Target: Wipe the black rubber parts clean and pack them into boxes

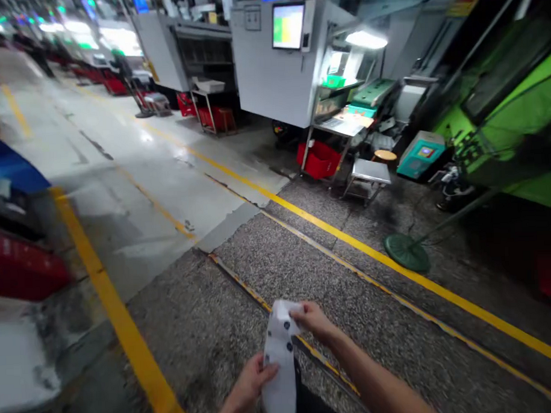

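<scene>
A long, soft-looking white strip with dark round spots (279, 351) is stretched between my hands, low in the middle of the head view. My right hand (312, 321) pinches its upper right corner between thumb and fingers. Lower down, my left hand (255, 379) is closed on the strip's left edge, with the thumb lying across the front. The strip's bottom end runs out of the picture. Whether it is cloth, paper or plastic I cannot tell.
Yellow lines (312, 219) border a walkway of rough grey floor. On the right stand a green fan base (406, 252), a metal stool (370, 170), a red bin (319, 158) and machines (273, 62). A red container (24, 263) and a pale block (19, 360) stand at left.
</scene>
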The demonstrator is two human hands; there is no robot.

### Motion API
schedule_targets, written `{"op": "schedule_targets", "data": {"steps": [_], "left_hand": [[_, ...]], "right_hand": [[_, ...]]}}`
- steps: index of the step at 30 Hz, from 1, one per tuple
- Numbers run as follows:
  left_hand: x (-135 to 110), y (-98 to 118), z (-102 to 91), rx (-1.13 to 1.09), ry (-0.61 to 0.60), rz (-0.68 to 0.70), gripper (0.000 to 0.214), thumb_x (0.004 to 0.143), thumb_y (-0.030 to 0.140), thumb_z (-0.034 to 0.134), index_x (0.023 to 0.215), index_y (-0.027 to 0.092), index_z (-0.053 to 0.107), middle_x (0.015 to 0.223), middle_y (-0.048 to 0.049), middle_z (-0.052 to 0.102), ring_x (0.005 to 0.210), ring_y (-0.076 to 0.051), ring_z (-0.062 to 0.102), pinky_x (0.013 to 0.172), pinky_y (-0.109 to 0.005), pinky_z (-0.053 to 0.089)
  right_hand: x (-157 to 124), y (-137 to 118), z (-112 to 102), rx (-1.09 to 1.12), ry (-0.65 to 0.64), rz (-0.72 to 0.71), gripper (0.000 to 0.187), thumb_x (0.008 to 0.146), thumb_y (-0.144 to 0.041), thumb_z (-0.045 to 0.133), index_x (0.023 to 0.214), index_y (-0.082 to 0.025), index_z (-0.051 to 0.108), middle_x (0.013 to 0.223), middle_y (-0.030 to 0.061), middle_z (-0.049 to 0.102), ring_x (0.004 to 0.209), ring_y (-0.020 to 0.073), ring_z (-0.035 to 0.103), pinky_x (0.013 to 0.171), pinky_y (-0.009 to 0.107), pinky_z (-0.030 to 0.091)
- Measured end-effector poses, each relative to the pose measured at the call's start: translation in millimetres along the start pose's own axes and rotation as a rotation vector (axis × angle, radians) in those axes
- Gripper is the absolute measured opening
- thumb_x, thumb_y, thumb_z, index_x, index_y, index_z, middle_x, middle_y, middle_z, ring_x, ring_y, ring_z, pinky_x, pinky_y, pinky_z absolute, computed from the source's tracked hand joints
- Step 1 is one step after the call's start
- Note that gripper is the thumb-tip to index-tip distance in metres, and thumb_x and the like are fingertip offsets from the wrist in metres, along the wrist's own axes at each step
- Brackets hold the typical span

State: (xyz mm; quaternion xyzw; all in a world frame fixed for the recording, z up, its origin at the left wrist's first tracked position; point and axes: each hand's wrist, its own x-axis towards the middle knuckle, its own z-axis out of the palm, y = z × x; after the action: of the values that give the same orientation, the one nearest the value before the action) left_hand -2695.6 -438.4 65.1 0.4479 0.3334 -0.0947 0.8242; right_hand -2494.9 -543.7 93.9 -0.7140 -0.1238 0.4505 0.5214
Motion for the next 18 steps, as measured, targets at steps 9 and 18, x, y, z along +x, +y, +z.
{"op": "schedule_targets", "data": {"steps": [9, 18], "left_hand": [[63, 195, 65.4, 0.347, -0.339, 0.177, 0.060, 0.074, 0.058, 0.079, 0.110, 0.011, 0.069, 0.100, -0.0121, 0.071, 0.083, -0.022, 0.064, 0.072, -0.027, 0.048], [151, 246, 80.2, 0.196, -0.390, 0.178, 0.061, 0.075, 0.056, 0.079, 0.117, 0.015, 0.064, 0.110, -0.0134, 0.070, 0.096, -0.027, 0.067, 0.085, -0.033, 0.051]], "right_hand": [[28, -131, -153, 0.331, 0.353, -0.387, 0.051, 0.071, -0.056, 0.076, 0.089, -0.009, 0.068, 0.079, 0.0062, 0.068, 0.065, 0.0147, 0.056, 0.060, 0.025, 0.041], [83, -137, -150, 0.321, 0.476, -0.463, 0.051, 0.084, -0.063, 0.064, 0.083, -0.012, 0.068, 0.080, 0.0054, 0.066, 0.070, 0.0151, 0.053, 0.062, 0.024, 0.038]]}}
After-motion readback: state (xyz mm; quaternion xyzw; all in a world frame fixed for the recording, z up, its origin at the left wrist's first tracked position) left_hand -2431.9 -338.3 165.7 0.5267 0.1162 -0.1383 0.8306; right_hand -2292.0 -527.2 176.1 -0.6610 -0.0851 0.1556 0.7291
